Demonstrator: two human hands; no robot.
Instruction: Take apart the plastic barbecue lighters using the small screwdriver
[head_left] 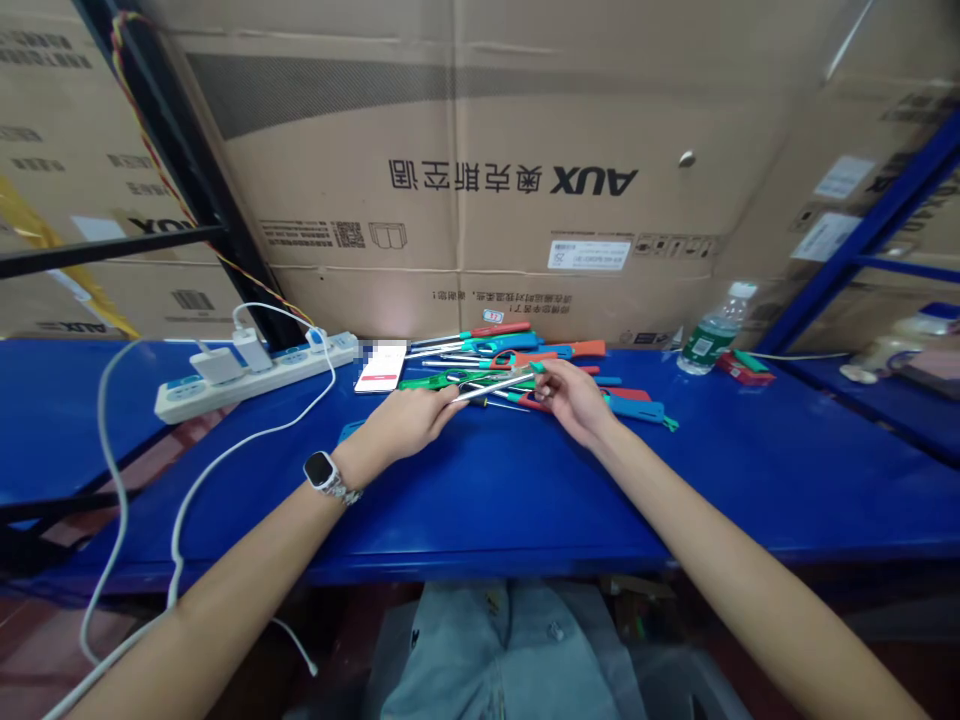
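Observation:
A silver metal tube with a green end point(495, 388) spans the gap between my two hands, just above the blue table. My left hand point(412, 415), with a watch on its wrist, is closed around the tube's left end. At the green end, my right hand point(571, 398) holds it between thumb and fingers. Beneath and behind lie several long-nosed lighters with metal tubes, among them a blue lighter point(510, 342), an orange lighter point(587, 349) and another blue lighter point(637, 408). My hands partly cover this pile.
Left of the pile lies a phone point(382, 367). A white power strip point(259, 378) with chargers and trailing cables stands farther left. At the right are a green-labelled bottle point(716, 330) and a red box point(744, 369). A large cardboard box point(480, 230) walls off the back of the table point(495, 510).

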